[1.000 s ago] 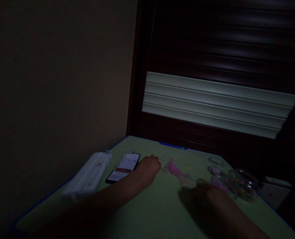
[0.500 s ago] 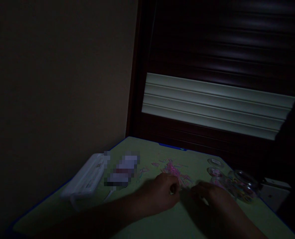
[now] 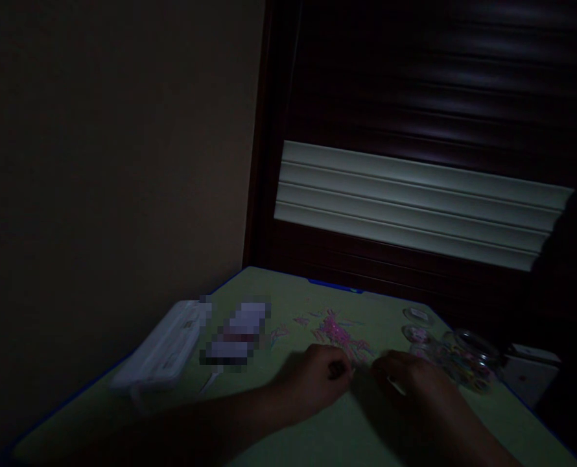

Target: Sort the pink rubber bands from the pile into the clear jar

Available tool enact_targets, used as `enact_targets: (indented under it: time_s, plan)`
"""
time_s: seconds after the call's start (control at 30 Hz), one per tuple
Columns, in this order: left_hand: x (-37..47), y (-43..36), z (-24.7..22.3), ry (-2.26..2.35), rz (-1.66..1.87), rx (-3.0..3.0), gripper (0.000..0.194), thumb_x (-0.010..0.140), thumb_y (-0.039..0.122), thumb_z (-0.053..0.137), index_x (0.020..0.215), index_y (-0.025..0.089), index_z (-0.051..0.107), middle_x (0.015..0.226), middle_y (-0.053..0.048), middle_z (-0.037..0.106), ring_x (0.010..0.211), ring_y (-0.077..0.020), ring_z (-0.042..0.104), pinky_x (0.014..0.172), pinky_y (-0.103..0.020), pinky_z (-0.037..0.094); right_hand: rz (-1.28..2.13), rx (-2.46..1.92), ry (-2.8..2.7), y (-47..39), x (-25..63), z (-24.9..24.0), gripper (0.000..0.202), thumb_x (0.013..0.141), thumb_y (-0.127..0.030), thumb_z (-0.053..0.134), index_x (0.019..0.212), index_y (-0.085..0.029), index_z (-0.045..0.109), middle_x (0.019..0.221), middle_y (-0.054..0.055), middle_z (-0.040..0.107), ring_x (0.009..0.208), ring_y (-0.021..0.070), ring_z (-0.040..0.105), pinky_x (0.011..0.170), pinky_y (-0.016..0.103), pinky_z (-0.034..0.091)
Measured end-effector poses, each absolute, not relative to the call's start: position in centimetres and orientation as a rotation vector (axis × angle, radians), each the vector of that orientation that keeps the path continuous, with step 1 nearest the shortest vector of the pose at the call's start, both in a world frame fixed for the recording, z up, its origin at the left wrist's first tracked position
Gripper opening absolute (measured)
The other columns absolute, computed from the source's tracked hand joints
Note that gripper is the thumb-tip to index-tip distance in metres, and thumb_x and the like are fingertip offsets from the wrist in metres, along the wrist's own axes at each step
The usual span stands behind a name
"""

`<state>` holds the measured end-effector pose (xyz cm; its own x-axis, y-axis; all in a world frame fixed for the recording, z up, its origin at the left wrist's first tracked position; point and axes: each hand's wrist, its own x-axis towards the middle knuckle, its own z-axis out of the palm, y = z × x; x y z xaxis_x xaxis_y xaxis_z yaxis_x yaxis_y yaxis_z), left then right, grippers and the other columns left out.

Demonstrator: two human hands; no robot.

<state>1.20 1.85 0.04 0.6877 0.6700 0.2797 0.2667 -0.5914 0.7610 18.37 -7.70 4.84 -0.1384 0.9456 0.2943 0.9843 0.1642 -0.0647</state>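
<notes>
My left hand [image 3: 320,376] is curled above the table, thumb and forefinger pressed together. Whatever lies between those fingertips is too dark and small to make out. Just to the right, my right hand [image 3: 417,379] is also closed, fingertips turned toward the left hand, a small gap between the two. What it pinches, if anything, is hidden. Beyond both hands lies a scattered pile of small pink and pale pieces [image 3: 337,329], which look like thin bands. A clear jar [image 3: 471,360] with colourful rings inside lies beside my right hand.
The light green table [image 3: 279,285] has a blue edge. On the left are a white power strip [image 3: 159,350] and a blurred-out phone-like device [image 3: 237,332] with a cable. A round clear lid [image 3: 418,316] and a small round container [image 3: 417,334] lie at the right. A white box [image 3: 531,373] stands past the jar.
The view has shifted slightly, so things sit a little further left. Both hands keep nearly the same pose and place, fingers still closed.
</notes>
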Motion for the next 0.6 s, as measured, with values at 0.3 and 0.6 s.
enact_targets:
  time_s: [0.3,0.6]
  plan:
    - [1.3,1.6,0.2,0.691,0.744,2.272,0.014,0.076,0.021,0.054,0.079,0.017,0.067,0.074,0.001,0.064,0.067,-0.0117,0.056,0.059,-0.019,0.039,-0.171,-1.788,-2.159,-8.0,17.2,5.0,0.021,0.081,-0.013,0.047,0.073,-0.019,0.065,0.073,0.005,0.063,0.068,0.0163,0.059,0.056,0.022,0.037]
    - [1.2,1.2,0.8,0.659,0.710,2.343,0.015,0.074,0.018,0.054,0.079,0.018,0.067,0.075,0.002,0.063,0.070,-0.0124,0.057,0.062,-0.019,0.040,-0.099,-1.760,-2.177,-8.0,16.5,4.9,0.020,0.081,-0.012,0.048,0.073,-0.020,0.064,0.073,0.003,0.063,0.066,0.0145,0.058,0.056,0.022,0.036]
